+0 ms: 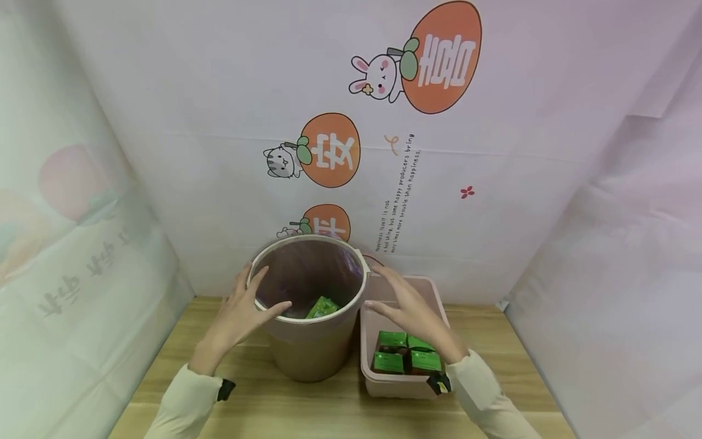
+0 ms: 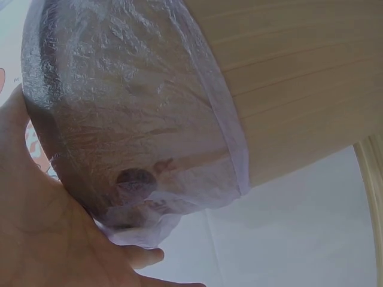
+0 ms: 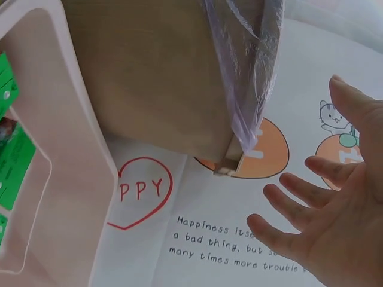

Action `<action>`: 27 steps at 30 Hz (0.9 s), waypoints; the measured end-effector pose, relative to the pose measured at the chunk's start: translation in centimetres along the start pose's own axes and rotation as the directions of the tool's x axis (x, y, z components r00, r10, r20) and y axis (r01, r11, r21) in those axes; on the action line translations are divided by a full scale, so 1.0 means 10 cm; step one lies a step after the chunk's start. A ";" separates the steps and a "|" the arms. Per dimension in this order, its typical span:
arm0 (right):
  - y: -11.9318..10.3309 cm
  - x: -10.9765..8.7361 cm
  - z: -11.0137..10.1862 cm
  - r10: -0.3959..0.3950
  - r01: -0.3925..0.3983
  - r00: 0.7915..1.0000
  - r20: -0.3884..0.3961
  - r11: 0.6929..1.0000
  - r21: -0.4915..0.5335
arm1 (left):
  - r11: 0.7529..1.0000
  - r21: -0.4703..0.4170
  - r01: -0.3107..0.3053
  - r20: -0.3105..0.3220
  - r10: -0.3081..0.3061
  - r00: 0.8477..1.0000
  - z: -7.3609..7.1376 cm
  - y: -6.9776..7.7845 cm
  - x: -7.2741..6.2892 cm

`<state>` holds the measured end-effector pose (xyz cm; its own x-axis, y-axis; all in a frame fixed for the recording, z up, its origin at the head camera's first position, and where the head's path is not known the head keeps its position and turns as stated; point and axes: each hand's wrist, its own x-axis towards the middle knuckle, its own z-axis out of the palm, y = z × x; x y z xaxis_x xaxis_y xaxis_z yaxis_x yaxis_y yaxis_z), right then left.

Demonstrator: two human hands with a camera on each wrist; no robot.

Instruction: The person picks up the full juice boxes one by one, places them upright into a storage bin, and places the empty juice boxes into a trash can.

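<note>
A round brown trash can stands upright on the table, lined with a thin purple plastic bag folded over its rim. Inside lies a green packet. At the left side of the rim my left hand spreads its fingers, the thumb reaching over the opening; in the left wrist view the palm lies along the rim. On the opposite side, my right hand is held with fingers spread and nothing in it, apart from the can in the right wrist view. It hovers over a pink bin.
In the pink bin are several packets with green tops. Behind both containers rises a white backdrop with printed fruit and animals, and similar sheets hang at both sides. Wooden tabletop shows in front of the can.
</note>
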<state>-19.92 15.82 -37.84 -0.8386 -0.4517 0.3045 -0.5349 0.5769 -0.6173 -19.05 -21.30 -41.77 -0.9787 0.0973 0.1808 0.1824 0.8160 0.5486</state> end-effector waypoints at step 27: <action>0.27 -0.66 0.08 0.061 -0.069 0.997 -0.057 0.985 -0.160 | 1.000 -0.024 -0.012 -0.066 0.010 0.998 0.02 -0.01 -0.29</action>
<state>-15.72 19.88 -42.09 -0.8740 -0.3762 0.3077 -0.4853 0.7078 -0.5132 -16.30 -21.55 -42.55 -0.9685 0.0678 0.2397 0.1960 0.8010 0.5656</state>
